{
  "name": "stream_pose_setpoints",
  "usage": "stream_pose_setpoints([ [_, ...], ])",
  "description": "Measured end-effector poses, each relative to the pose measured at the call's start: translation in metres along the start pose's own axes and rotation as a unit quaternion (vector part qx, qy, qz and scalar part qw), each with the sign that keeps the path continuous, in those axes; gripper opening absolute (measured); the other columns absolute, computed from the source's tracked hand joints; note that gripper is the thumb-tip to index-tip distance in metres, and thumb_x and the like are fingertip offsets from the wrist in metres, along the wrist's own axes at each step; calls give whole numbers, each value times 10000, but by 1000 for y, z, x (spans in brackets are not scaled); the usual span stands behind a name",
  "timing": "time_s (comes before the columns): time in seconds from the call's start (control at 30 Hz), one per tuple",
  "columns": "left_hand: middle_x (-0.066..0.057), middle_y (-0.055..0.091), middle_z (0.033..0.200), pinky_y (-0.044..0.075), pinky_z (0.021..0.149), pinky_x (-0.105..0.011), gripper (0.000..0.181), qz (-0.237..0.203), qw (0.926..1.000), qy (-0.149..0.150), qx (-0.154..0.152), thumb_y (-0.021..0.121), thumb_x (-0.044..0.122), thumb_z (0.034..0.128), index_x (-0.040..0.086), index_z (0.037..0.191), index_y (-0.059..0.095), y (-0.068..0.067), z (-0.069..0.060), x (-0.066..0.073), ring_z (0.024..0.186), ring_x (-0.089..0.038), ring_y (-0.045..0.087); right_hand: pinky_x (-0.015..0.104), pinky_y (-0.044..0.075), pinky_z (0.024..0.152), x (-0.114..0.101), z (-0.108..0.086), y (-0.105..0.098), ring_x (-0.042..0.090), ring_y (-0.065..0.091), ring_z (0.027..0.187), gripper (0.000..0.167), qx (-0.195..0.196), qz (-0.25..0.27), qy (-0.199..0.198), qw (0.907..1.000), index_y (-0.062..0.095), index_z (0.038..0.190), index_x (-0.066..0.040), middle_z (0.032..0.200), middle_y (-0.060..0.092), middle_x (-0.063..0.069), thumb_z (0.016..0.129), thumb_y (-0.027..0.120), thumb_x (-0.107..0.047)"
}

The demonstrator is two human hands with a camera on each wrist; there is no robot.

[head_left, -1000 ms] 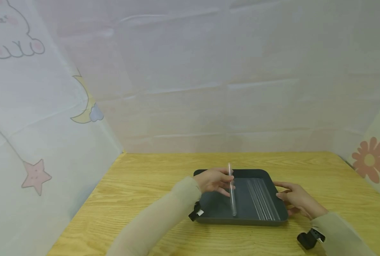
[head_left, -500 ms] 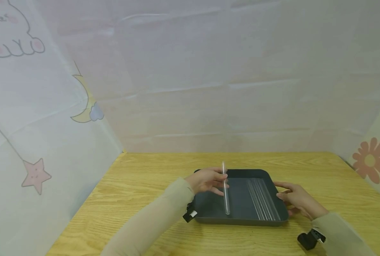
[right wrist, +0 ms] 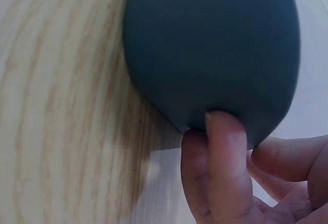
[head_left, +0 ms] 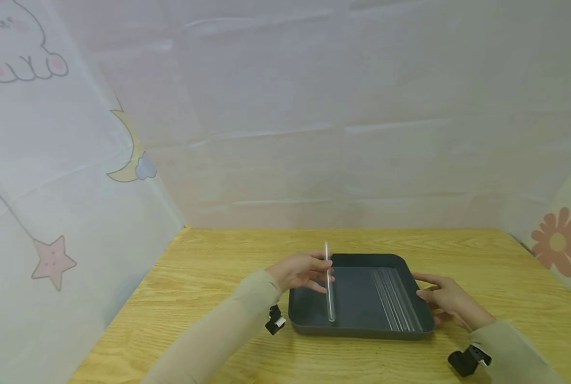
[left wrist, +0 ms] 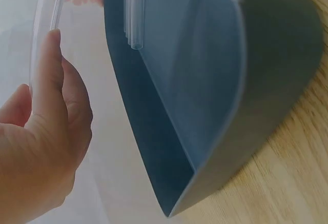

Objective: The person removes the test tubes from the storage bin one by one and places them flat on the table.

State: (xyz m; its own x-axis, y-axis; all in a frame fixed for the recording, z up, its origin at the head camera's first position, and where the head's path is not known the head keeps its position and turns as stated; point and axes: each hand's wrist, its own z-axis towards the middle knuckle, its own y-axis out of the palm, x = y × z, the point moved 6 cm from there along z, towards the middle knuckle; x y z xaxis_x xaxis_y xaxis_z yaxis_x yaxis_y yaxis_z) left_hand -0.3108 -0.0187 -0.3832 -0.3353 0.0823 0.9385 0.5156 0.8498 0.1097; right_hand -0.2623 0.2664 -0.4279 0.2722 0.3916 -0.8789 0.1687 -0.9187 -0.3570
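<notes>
Head view: I have the left hand (head_left: 301, 271) pinching a clear, slender, see-through tube (head_left: 330, 304) between thumb and fingers. In that view the tube shows over the left part of a dark grey, shallow rectangular tray (head_left: 355, 298) with rounded corners, its rounded end toward the near wall. Whether it touches the tray, I cannot tell.

Right hand (head_left: 451, 303) holds the tray's right wall: thumb at the rim, fingertips against the outside; the right wrist view confirms the contact.

Inside the tray, along the right side, a row of clear slender tubes (head_left: 396, 301) lies side by side, slightly slanted. Exact count too faint for me to make out.

Tray sits on a yellowish wood-grain tabletop (head_left: 228, 256). Behind: a pale, creased backdrop (head_left: 266, 106); a pink star print (head_left: 54, 262) at left, an orange-red flower print (head_left: 558, 242) at right.
</notes>
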Motion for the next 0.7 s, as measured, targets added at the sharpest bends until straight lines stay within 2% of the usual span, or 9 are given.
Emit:
stream_pose_setpoints([
  [0.23,-249,561,1209,496,915,-568,442,-100,9999,95,65,498,63,1019,-13,1446,412,-7,-4,-1,1158,-390,570,369,556,546,0,-1,-1,231,665,703,593,-5,-12,4,10000,183,1510,66,1115,588,250,1013,492,-30],
  [0.5,-295,480,1335,491,927,-562,476,-9,9999,122,108,477,66,1028,-6,1481,353,-18,-9,-3,1230,-423,507,360,553,536,-1,-2,0,226,654,695,596,-46,12,-28,10000,178,1508,71,1080,601,210,1010,491,-25],
  [0.7,-264,521,1293,528,894,-516,482,-26,9996,117,243,495,77,1023,17,1484,370,-26,-13,-5,1173,-384,560,359,550,538,0,-2,-1,221,650,699,597,-13,-8,-13,10000,178,1509,69,1055,608,191,1010,493,-22],
])
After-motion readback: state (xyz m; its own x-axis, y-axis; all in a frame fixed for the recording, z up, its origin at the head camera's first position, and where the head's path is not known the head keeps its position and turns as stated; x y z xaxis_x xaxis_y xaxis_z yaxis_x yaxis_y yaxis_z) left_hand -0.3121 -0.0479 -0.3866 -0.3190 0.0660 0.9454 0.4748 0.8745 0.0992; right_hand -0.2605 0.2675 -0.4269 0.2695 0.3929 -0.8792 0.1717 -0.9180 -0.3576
